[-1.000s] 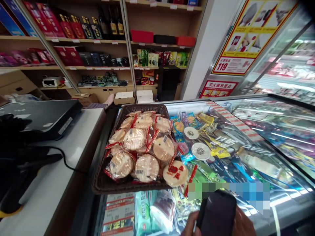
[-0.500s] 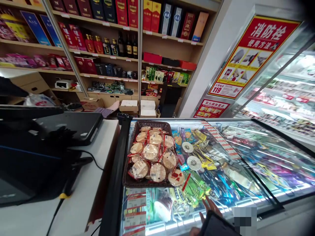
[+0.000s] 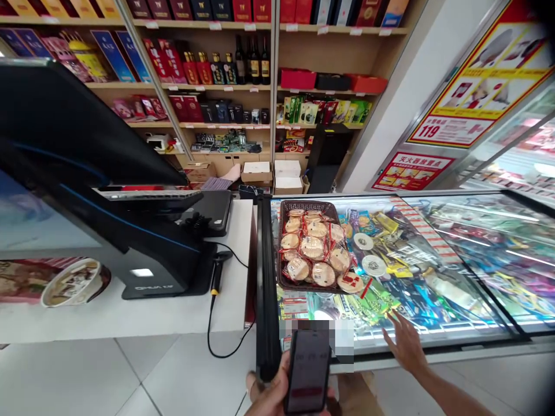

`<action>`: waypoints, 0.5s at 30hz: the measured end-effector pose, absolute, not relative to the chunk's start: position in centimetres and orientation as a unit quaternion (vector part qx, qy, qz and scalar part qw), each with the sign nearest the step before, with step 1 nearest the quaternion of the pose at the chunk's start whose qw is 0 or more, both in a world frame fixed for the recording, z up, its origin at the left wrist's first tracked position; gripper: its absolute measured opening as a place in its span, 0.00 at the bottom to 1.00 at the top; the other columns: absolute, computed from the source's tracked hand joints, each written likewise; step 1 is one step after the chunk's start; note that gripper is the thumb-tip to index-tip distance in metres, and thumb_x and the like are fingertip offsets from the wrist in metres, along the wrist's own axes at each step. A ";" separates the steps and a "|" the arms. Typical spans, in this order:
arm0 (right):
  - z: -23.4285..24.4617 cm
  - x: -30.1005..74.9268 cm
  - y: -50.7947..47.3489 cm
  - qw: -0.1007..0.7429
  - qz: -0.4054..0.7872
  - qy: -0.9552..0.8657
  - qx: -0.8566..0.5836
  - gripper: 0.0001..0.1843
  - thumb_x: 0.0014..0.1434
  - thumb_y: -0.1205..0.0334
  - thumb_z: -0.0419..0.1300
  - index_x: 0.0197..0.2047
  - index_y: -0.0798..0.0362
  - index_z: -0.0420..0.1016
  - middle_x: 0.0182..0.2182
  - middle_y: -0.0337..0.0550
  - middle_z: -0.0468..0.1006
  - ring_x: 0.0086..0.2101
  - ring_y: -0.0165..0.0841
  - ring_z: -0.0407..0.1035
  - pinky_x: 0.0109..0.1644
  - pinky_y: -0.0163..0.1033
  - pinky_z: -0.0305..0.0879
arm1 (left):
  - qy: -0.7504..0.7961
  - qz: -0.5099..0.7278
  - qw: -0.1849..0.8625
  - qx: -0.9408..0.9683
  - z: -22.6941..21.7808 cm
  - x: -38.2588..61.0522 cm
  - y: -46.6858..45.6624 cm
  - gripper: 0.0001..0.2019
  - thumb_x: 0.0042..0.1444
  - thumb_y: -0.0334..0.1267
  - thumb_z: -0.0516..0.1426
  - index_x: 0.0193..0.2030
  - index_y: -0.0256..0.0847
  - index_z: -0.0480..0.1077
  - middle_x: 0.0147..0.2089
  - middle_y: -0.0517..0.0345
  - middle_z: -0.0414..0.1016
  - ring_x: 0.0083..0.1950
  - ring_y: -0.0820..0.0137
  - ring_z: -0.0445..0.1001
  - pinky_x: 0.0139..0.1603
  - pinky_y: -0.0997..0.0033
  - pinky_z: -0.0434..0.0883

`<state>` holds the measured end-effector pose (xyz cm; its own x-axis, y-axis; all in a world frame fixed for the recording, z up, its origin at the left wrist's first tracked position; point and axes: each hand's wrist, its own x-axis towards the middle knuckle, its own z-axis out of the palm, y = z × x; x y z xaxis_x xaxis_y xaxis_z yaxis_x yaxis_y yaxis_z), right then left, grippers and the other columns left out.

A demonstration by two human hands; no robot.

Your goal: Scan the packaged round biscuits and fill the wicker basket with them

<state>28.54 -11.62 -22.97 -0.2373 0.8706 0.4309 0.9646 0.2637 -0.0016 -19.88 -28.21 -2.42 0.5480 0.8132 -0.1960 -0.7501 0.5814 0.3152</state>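
My left hand point(image 3: 271, 396) is at the bottom centre, closed around a dark phone point(image 3: 307, 370) held upright in front of the freezer's near edge. My right hand point(image 3: 405, 342) reaches in from the lower right. It lies open with fingers spread on the freezer's glass lid point(image 3: 459, 254), close to the front rail. Just beyond both hands a brown wicker basket point(image 3: 287, 207) sits on the glass, filled with several wrapped round cakes point(image 3: 313, 247). Packaged frozen goods show through the lid.
A white checkout counter point(image 3: 130, 315) on the left carries a black till screen point(image 3: 73, 144), a handheld scanner point(image 3: 217, 271) on a cable and an instant noodle bowl point(image 3: 73, 283). Shelves of bottles and boxes point(image 3: 225, 63) line the back wall. A red and yellow notice point(image 3: 472, 86) hangs at right.
The view has pulled back and swung left, bringing the till and counter into sight. The phone has shifted from lower right to bottom centre. My right hand now rests flat on the glass.
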 end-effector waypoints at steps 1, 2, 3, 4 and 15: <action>-23.0 28.7 -11.6 0.176 -0.131 -0.776 -0.591 0.28 0.66 0.44 0.47 0.63 0.52 0.63 0.64 0.59 0.66 0.61 0.55 0.64 0.61 0.60 0.62 | 0.166 0.451 0.872 0.096 -2.5 -20.2 -28.2 0.33 0.59 0.62 0.57 0.69 0.53 0.68 0.60 0.43 0.77 0.57 0.48 0.78 0.65 0.46 0.62; -22.9 28.7 -11.6 0.175 -0.130 -0.778 -0.590 0.28 0.66 0.44 0.48 0.63 0.52 0.62 0.64 0.59 0.66 0.61 0.55 0.64 0.61 0.60 0.61 | 0.172 0.453 0.869 0.096 -2.6 -20.4 -28.2 0.33 0.58 0.62 0.57 0.67 0.52 0.69 0.60 0.42 0.78 0.56 0.49 0.79 0.65 0.47 0.62; -22.9 28.8 -11.7 0.174 -0.130 -0.779 -0.588 0.29 0.67 0.44 0.48 0.63 0.52 0.62 0.64 0.59 0.66 0.61 0.55 0.64 0.62 0.60 0.61 | 0.178 0.456 0.867 0.095 -2.6 -20.5 -28.0 0.33 0.58 0.63 0.56 0.66 0.51 0.71 0.60 0.42 0.78 0.55 0.50 0.79 0.65 0.48 0.62; -22.7 28.8 -11.7 0.174 -0.131 -0.780 -0.587 0.29 0.67 0.44 0.48 0.63 0.52 0.62 0.64 0.59 0.66 0.61 0.55 0.64 0.62 0.60 0.61 | 0.182 0.456 0.866 0.093 -2.6 -20.4 -27.8 0.32 0.58 0.64 0.56 0.64 0.49 0.73 0.59 0.42 0.78 0.53 0.51 0.80 0.64 0.48 0.63; -22.4 28.7 -11.9 0.178 -0.118 -0.778 -0.591 0.29 0.68 0.43 0.47 0.64 0.52 0.62 0.65 0.60 0.65 0.62 0.55 0.62 0.60 0.60 0.61 | 0.123 0.541 0.828 0.077 -0.3 -19.7 -24.2 0.34 0.63 0.62 0.52 0.63 0.36 0.73 0.65 0.36 0.72 0.61 0.45 0.74 0.54 0.50 0.70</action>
<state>28.67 -11.93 -22.36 -0.2375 0.8774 0.4168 0.9617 0.2730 -0.0267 -19.73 -24.19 -0.32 0.3838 0.9156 -0.1199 -0.8778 0.4021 0.2602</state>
